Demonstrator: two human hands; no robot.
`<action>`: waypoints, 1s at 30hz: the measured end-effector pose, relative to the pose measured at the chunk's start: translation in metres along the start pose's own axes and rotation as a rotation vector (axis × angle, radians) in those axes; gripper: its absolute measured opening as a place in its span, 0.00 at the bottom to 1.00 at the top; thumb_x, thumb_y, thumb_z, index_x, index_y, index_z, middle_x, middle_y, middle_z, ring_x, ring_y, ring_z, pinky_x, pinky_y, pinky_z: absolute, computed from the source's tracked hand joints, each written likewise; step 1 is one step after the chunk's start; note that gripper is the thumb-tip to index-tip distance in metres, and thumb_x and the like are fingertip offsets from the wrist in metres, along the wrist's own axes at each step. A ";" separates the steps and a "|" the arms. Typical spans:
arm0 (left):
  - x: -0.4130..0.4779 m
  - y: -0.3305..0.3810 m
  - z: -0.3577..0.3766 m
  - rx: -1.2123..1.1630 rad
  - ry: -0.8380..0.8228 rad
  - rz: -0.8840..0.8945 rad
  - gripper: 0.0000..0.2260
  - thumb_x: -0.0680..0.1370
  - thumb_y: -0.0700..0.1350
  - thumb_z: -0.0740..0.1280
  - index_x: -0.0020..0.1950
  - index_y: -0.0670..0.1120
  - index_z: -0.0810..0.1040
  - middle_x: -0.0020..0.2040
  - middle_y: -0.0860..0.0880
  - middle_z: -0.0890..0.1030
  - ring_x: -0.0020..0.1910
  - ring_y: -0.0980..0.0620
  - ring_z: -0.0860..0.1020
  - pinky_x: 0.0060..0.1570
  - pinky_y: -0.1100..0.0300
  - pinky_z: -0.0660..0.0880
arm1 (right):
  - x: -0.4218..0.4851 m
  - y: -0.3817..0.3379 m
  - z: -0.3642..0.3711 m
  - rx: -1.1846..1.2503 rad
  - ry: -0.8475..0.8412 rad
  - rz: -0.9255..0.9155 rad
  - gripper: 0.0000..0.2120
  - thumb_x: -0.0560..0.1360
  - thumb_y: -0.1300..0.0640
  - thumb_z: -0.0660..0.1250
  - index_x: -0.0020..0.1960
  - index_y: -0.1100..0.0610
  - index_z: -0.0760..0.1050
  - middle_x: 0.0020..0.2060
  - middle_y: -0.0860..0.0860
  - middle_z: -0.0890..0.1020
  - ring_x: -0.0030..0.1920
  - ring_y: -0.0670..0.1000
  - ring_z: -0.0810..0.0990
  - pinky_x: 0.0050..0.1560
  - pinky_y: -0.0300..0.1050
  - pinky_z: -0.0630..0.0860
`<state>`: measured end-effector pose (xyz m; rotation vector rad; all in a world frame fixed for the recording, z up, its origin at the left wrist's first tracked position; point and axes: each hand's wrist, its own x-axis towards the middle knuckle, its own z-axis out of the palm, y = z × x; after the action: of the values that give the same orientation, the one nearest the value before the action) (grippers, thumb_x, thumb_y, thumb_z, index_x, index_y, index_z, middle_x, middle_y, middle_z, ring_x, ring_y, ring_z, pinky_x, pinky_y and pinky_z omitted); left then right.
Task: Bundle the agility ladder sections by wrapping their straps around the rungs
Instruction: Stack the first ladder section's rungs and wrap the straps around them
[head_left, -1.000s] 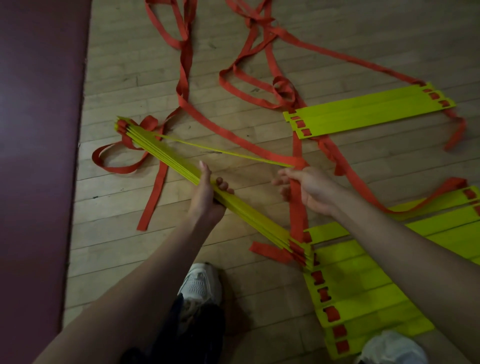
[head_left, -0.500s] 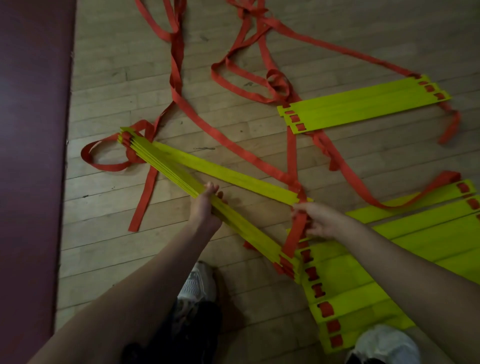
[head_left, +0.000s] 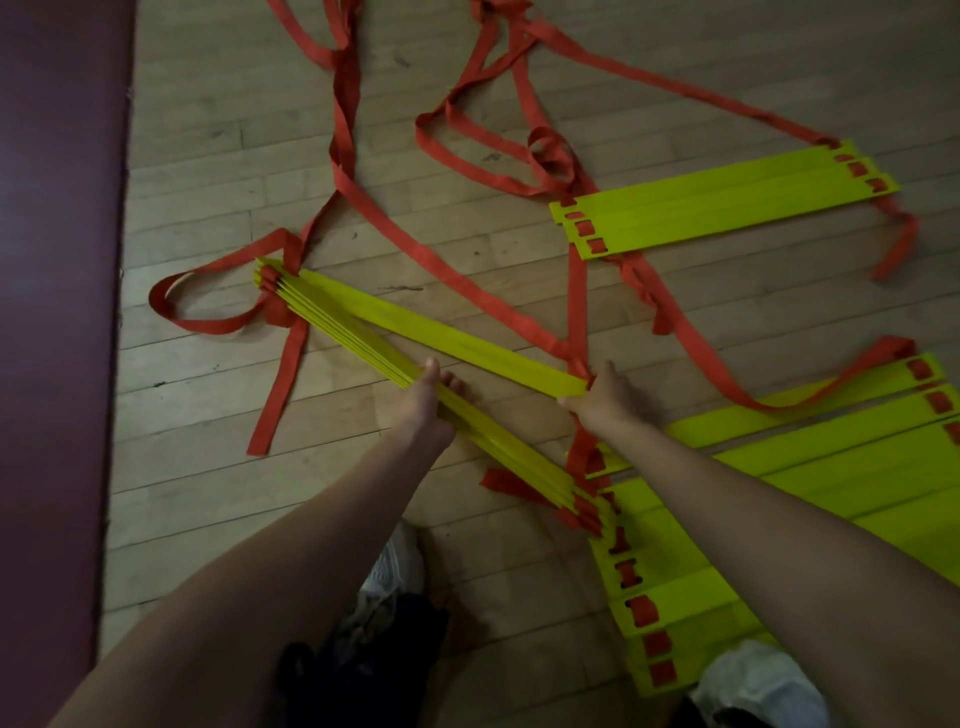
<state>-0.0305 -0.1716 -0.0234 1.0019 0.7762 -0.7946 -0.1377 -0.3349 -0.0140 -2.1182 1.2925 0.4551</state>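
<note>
My left hand (head_left: 426, 402) is closed round the stack (head_left: 332, 325) of yellow rungs, thumb on top and fingers curled under, about midway along it. The stack stands on edge and runs from far left to near right above the wooden floor (head_left: 208, 156). Its near end meets the spread rungs (head_left: 831, 467) that lie flat on the right.

My right hand (head_left: 605, 402) grips the right end of one loose rung (head_left: 457, 338), fingers curled over it. I cannot tell whether it also has the strap (head_left: 452, 275) that crosses there. This rung joins the stack at the far-left end and splays off to the right, so the two form a narrow V.

Red strap bunches in loops round the stack's far-left end and trails in long tangles across the far floor. A second flat group (head_left: 727, 200) of rungs lies far right. A dark mat (head_left: 57, 312) borders the floor on the left. A shoe (head_left: 392, 564) shows near, between my forearms.
</note>
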 end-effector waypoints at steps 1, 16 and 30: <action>0.001 -0.001 0.001 -0.003 -0.002 0.002 0.08 0.81 0.48 0.63 0.49 0.44 0.72 0.36 0.48 0.73 0.35 0.51 0.73 0.38 0.50 0.77 | -0.002 0.000 0.002 -0.008 0.000 -0.017 0.23 0.73 0.51 0.71 0.64 0.59 0.71 0.63 0.62 0.73 0.65 0.60 0.71 0.61 0.46 0.67; -0.012 -0.001 -0.009 0.075 -0.062 -0.005 0.10 0.77 0.43 0.69 0.37 0.44 0.75 0.29 0.49 0.77 0.28 0.52 0.77 0.32 0.58 0.78 | -0.061 -0.049 -0.024 1.407 -0.652 0.118 0.11 0.82 0.59 0.55 0.41 0.55 0.64 0.31 0.52 0.70 0.17 0.43 0.64 0.19 0.33 0.66; -0.007 0.038 -0.017 -0.040 -0.069 0.055 0.02 0.76 0.38 0.69 0.48 0.42 0.77 0.42 0.47 0.80 0.42 0.53 0.79 0.45 0.56 0.79 | -0.035 -0.034 -0.059 -0.008 -0.433 -0.639 0.28 0.68 0.52 0.77 0.66 0.53 0.71 0.50 0.47 0.67 0.50 0.45 0.71 0.47 0.33 0.69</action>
<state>-0.0047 -0.1416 -0.0077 0.9509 0.6998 -0.7596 -0.1250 -0.3380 0.0612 -2.1347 0.3427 0.5849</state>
